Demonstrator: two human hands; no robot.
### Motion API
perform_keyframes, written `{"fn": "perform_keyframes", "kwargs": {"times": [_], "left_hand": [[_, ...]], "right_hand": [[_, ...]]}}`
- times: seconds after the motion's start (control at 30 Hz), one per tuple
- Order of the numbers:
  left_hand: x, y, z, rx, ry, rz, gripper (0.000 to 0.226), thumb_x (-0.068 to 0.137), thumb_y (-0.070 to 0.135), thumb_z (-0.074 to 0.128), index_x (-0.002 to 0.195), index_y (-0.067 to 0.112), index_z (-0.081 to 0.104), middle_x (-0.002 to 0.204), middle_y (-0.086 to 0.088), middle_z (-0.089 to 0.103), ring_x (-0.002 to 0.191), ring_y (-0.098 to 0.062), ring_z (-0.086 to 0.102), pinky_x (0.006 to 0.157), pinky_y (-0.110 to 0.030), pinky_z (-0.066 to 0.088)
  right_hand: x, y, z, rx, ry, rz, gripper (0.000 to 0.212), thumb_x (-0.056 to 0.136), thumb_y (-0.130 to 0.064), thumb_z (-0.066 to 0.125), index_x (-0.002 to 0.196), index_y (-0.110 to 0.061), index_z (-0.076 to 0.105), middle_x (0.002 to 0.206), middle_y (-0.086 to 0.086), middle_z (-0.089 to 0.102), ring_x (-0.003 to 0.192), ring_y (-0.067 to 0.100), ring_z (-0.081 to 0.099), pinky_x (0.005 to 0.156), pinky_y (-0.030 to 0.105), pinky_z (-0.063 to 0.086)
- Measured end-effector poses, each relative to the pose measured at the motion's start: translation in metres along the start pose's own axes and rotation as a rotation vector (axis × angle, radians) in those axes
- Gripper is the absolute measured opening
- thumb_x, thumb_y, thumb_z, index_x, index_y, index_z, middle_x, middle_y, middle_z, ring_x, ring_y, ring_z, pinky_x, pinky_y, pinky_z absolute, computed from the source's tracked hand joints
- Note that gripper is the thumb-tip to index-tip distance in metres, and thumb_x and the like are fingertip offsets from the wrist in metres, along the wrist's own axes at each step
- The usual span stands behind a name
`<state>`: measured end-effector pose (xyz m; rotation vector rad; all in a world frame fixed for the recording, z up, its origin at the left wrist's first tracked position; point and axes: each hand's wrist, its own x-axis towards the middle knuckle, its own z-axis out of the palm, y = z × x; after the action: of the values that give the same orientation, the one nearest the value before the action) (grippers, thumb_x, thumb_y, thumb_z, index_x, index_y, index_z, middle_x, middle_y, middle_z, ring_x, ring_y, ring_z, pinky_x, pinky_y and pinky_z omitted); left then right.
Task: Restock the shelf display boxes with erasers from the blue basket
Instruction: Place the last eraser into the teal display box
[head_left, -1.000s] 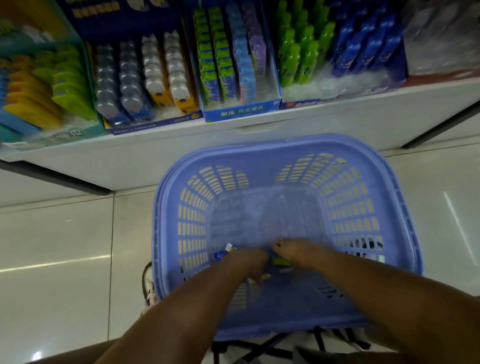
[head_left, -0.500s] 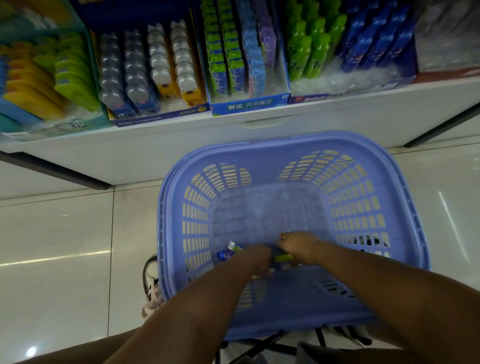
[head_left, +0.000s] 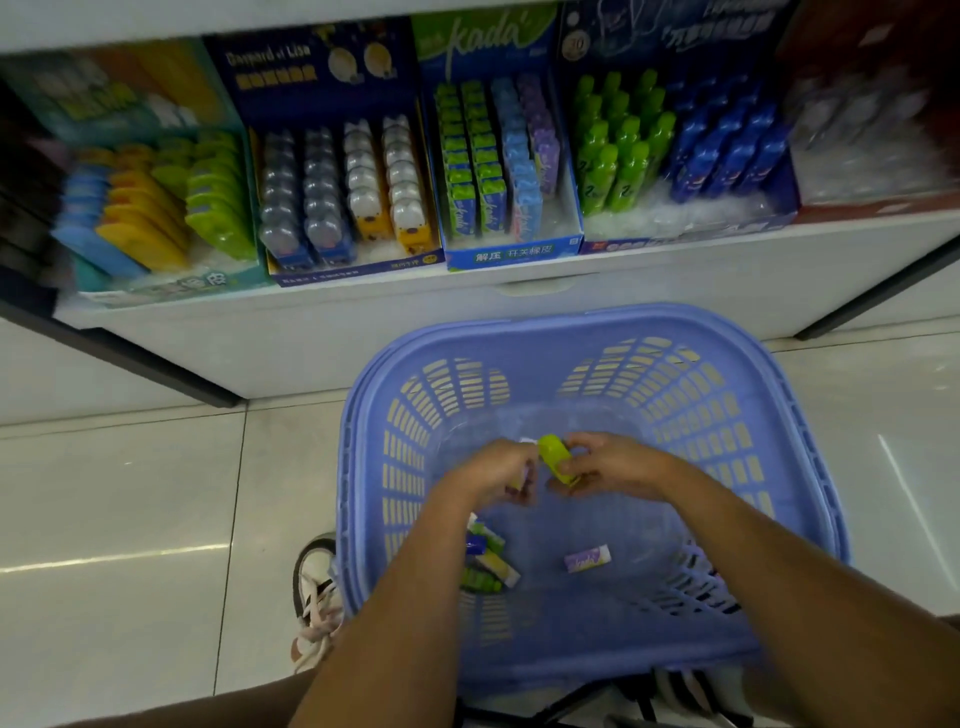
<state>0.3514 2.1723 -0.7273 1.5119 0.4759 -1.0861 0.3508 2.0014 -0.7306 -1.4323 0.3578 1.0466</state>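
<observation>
- Right now, your right hand (head_left: 608, 465) pinches a green eraser (head_left: 555, 458) between thumb and curled fingers, at the centre of the frame, above the basket floor.
- Your left hand (head_left: 491, 475) is just beside it, fingers curled round a pale eraser (head_left: 519, 482) of which only a sliver shows.
- Under your left forearm, a heap of erasers (head_left: 491, 561) lies on the basket floor near the left wall. A purple eraser (head_left: 587, 559) lies alone at lower centre, apart from the heap.
- The blue basket (head_left: 571, 325) rings both hands with slotted walls. A stretch of its floor shows between your hands and the far wall.
- Its far rim stands near the white shelf front (head_left: 363, 332).
- In the upper frame, the display boxes line the shelf edge side by side. The Kada box (head_left: 511, 254), straight above the far rim, holds green, blue and purple rows.
- A shoe (head_left: 314, 587) sits against the basket's left side, and tiled floor (head_left: 119, 493) spreads across the left of the frame.
</observation>
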Motion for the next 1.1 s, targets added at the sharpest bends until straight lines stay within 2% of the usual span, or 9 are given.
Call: {"fn": "perform_keyframes", "kwargs": {"times": [0.07,0.17,0.23,0.3,0.47,0.63,0.77,0.93,1.1], "left_hand": [[-0.022,0.021,-0.011,-0.133,0.031,0.13,0.027,0.092,0.017,0.057,0.066,0.016,0.052,0.046,0.003,0.047,0.04,-0.008,0.044,0.049,-0.022,0.043],[-0.057,0.046,-0.032,-0.112,0.077,0.335,0.015,0.091,0.016,0.061,0.077,0.016,0.055,0.051,0.005,0.044,0.043,-0.005,0.041,0.048,-0.018,0.041],[-0.081,0.059,-0.047,-0.108,0.093,0.421,0.012,0.092,0.016,0.059,0.08,0.014,0.056,0.051,0.004,0.045,0.045,-0.007,0.041,0.052,-0.021,0.041],[-0.105,0.071,-0.064,-0.183,0.128,0.494,0.02,0.094,0.02,0.055,0.076,0.013,0.055,0.049,0.004,0.046,0.046,-0.009,0.042,0.052,-0.023,0.04],[-0.153,0.086,-0.116,-0.499,0.262,0.64,0.028,0.1,0.031,0.043,0.084,0.012,0.056,0.054,0.001,0.051,0.045,-0.009,0.047,0.046,-0.02,0.042],[-0.171,0.076,-0.165,-0.855,0.489,0.632,0.023,0.097,0.018,0.043,0.08,0.011,0.056,0.045,0.003,0.052,0.042,-0.011,0.048,0.041,-0.016,0.041],[-0.176,0.07,-0.193,-0.922,0.639,0.527,0.02,0.096,0.013,0.043,0.083,0.013,0.058,0.054,0.0,0.055,0.045,-0.011,0.05,0.041,-0.017,0.042],[-0.183,0.048,-0.197,-0.842,0.631,0.811,0.022,0.094,0.008,0.047,0.096,0.016,0.067,0.071,0.003,0.063,0.065,-0.009,0.06,0.06,-0.021,0.053],[-0.184,0.04,-0.204,-0.853,0.678,0.841,0.022,0.096,0.011,0.05,0.102,0.02,0.069,0.092,-0.005,0.059,0.082,-0.013,0.059,0.072,-0.023,0.055]], "right_hand": [[-0.009,-0.027,0.008,0.07,-0.002,-0.1,0.011,0.093,-0.004,0.052,0.099,-0.008,0.06,0.085,0.009,0.065,0.074,0.015,0.066,0.067,0.022,0.052],[-0.023,-0.072,0.026,-0.118,0.04,-0.303,0.011,0.088,0.002,0.057,0.091,-0.008,0.059,0.074,0.005,0.056,0.065,0.01,0.049,0.06,0.019,0.038],[-0.032,-0.103,0.043,-0.252,0.051,-0.427,0.024,0.085,0.007,0.06,0.103,-0.008,0.054,0.074,0.008,0.057,0.056,0.007,0.052,0.053,0.017,0.041],[-0.041,-0.134,0.066,-0.338,0.072,-0.561,0.036,0.085,0.007,0.061,0.114,-0.011,0.051,0.076,0.011,0.059,0.051,0.006,0.057,0.052,0.017,0.047],[-0.053,-0.209,0.133,-0.357,0.277,-0.958,0.029,0.089,-0.004,0.061,0.104,-0.028,0.054,0.093,0.006,0.063,0.067,0.016,0.064,0.066,0.026,0.056],[-0.025,-0.271,0.207,-0.659,0.401,-1.164,0.03,0.085,-0.014,0.066,0.114,-0.015,0.057,0.093,-0.003,0.059,0.078,0.019,0.063,0.075,0.036,0.055],[0.009,-0.31,0.247,-0.853,0.474,-1.187,0.033,0.083,-0.016,0.067,0.115,-0.013,0.06,0.1,0.002,0.065,0.088,0.017,0.061,0.079,0.03,0.049],[0.045,-0.339,0.262,-1.199,0.525,-0.986,0.035,0.084,-0.02,0.067,0.117,-0.016,0.058,0.117,0.005,0.063,0.108,0.024,0.058,0.089,0.032,0.047],[0.059,-0.342,0.278,-1.405,0.553,-0.871,0.025,0.086,-0.016,0.064,0.11,-0.015,0.061,0.12,0.012,0.057,0.108,0.028,0.055,0.089,0.034,0.049]]}}
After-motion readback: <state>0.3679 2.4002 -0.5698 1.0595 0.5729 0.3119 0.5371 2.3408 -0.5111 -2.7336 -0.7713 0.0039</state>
